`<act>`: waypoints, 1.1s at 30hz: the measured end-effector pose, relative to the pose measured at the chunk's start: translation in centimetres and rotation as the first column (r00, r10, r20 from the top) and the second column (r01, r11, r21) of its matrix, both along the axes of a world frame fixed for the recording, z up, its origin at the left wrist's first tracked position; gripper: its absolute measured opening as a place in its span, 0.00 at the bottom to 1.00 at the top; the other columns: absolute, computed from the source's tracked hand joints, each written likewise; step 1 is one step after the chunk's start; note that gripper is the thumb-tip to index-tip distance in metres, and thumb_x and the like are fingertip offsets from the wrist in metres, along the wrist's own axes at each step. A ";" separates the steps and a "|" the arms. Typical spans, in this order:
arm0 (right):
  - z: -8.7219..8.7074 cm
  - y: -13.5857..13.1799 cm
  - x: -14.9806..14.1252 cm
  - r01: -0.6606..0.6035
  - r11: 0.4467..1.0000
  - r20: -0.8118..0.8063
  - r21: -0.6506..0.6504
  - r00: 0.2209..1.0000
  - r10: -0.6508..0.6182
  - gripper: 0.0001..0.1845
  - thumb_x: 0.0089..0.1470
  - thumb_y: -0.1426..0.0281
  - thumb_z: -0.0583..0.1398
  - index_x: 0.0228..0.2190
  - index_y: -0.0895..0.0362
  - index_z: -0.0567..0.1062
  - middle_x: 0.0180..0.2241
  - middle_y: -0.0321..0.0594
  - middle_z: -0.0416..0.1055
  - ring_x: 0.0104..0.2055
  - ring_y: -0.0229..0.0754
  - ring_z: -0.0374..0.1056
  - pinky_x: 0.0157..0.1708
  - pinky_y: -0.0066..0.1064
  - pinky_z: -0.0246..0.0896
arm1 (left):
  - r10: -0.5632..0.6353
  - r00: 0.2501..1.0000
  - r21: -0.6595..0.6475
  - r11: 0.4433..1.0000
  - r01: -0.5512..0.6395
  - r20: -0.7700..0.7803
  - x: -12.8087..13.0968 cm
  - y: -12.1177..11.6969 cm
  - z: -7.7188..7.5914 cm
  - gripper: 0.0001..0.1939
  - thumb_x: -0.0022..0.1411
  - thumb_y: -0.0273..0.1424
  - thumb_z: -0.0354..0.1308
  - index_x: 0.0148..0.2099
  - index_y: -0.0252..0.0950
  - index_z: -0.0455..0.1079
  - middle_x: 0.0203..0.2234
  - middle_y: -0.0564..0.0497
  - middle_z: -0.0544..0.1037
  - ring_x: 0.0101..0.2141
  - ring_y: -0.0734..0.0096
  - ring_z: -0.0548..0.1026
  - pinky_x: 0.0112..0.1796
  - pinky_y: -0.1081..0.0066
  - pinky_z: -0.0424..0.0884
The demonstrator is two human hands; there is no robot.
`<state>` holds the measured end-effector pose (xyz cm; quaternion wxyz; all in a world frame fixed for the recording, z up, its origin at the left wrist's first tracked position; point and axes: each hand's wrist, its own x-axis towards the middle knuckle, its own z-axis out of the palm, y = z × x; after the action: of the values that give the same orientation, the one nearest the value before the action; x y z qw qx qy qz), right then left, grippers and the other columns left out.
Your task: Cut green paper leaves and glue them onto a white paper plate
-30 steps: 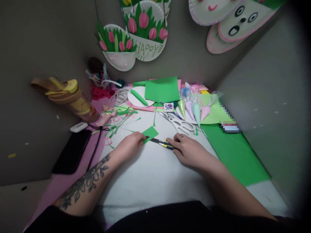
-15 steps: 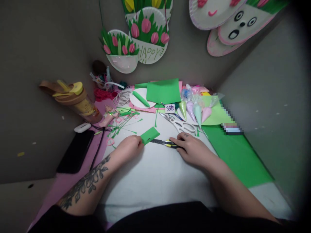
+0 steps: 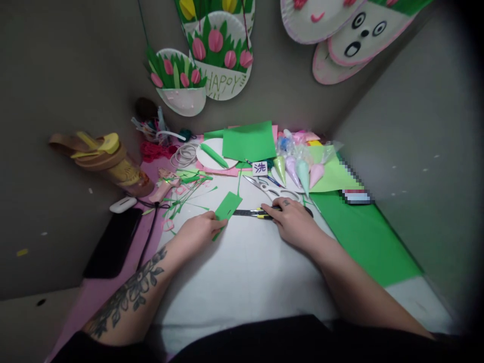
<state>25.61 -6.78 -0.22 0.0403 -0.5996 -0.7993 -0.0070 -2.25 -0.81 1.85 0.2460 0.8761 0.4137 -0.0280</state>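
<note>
My left hand [image 3: 196,233] pinches a narrow strip of green paper [image 3: 229,204] between thumb and fingers, above the white table cover. A short dark slit shows in the strip. My right hand [image 3: 297,222] is closed over the black and yellow handle of a utility knife [image 3: 260,213]. Its blade points left toward the paper, and the handle's end sticks out right of my fingers. How firmly the fingers grip is partly hidden. White-handled scissors [image 3: 270,190] lie just beyond my right hand.
Green paper scraps [image 3: 189,194] litter the left middle. Behind stand a white plate [image 3: 206,160], green sheets [image 3: 249,143] and piping bags [image 3: 302,174]. A black phone [image 3: 113,244] and a brown tumbler [image 3: 121,166] are at left. A large green sheet [image 3: 370,242] covers the right side.
My left hand has turned the green strip more upright, showing more of it below the fingers. My right hand and the knife have shifted slightly forward. The whole view has swung a little right.
</note>
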 end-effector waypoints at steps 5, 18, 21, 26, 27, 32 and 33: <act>-0.1 0.2 -0.5 -0.007 1.000 -0.019 -0.001 1.000 0.007 0.29 0.51 0.82 0.53 0.54 0.54 0.72 0.45 0.52 0.69 0.45 0.52 0.62 0.41 0.39 0.53 | -0.060 0.997 0.034 0.998 0.062 -0.058 0.0 -0.2 0.0 0.17 0.65 0.35 0.45 0.45 0.41 0.76 0.32 0.48 0.71 0.28 0.69 0.69 0.31 0.72 0.60; 0.3 -0.4 -0.3 -0.042 0.999 0.014 -0.010 0.999 0.043 0.30 0.50 0.82 0.52 0.53 0.54 0.73 0.43 0.51 0.69 0.43 0.50 0.62 0.41 0.37 0.52 | -0.046 0.999 0.017 0.999 0.046 -0.007 0.4 -0.5 -0.3 0.22 0.68 0.38 0.41 0.43 0.40 0.77 0.32 0.47 0.71 0.28 0.69 0.68 0.35 0.69 0.63; 0.4 -0.4 -0.6 -0.055 0.998 0.004 -0.024 0.998 0.055 0.30 0.50 0.82 0.53 0.53 0.54 0.73 0.43 0.51 0.69 0.43 0.49 0.62 0.41 0.37 0.53 | -0.022 1.000 0.011 1.000 0.022 0.003 0.5 -0.6 -0.4 0.21 0.67 0.38 0.41 0.44 0.40 0.77 0.32 0.47 0.72 0.28 0.69 0.68 0.36 0.69 0.63; 0.7 -0.9 -0.1 -0.062 0.998 -0.023 -0.023 0.998 0.061 0.30 0.49 0.83 0.53 0.52 0.54 0.74 0.41 0.49 0.69 0.41 0.49 0.63 0.40 0.37 0.54 | 0.013 1.000 -0.010 1.000 -0.013 -0.014 0.6 -0.6 -0.2 0.21 0.67 0.38 0.42 0.42 0.39 0.77 0.32 0.46 0.73 0.29 0.68 0.69 0.37 0.69 0.64; 0.8 -0.9 0.0 -0.063 0.998 -0.023 -0.024 0.998 0.062 0.29 0.49 0.82 0.52 0.52 0.53 0.74 0.40 0.49 0.70 0.41 0.48 0.63 0.39 0.37 0.54 | 0.015 1.000 -0.009 1.000 -0.016 -0.012 0.6 -0.6 -0.2 0.21 0.67 0.38 0.42 0.41 0.39 0.77 0.32 0.46 0.73 0.29 0.68 0.69 0.37 0.69 0.64; 1.0 -1.0 -0.5 -0.067 0.997 0.000 -0.039 0.998 0.067 0.28 0.51 0.82 0.52 0.52 0.54 0.74 0.41 0.49 0.69 0.41 0.48 0.62 0.40 0.36 0.52 | -0.001 0.999 0.001 1.000 0.001 0.032 0.5 -0.6 -0.7 0.20 0.67 0.37 0.43 0.40 0.40 0.77 0.32 0.47 0.72 0.29 0.68 0.69 0.36 0.69 0.64; 1.0 -1.0 -0.7 -0.067 0.997 -0.001 -0.044 0.998 0.067 0.28 0.51 0.82 0.52 0.52 0.54 0.73 0.41 0.49 0.69 0.42 0.49 0.62 0.41 0.36 0.52 | -0.010 0.999 0.010 1.000 0.009 0.037 0.4 -0.6 -0.8 0.20 0.67 0.37 0.43 0.41 0.40 0.77 0.32 0.47 0.72 0.29 0.68 0.69 0.36 0.68 0.63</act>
<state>24.95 -7.74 0.77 0.0273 -0.5732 -0.8189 0.0117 -1.80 -1.43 1.01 0.2494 0.8796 0.4050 -0.0109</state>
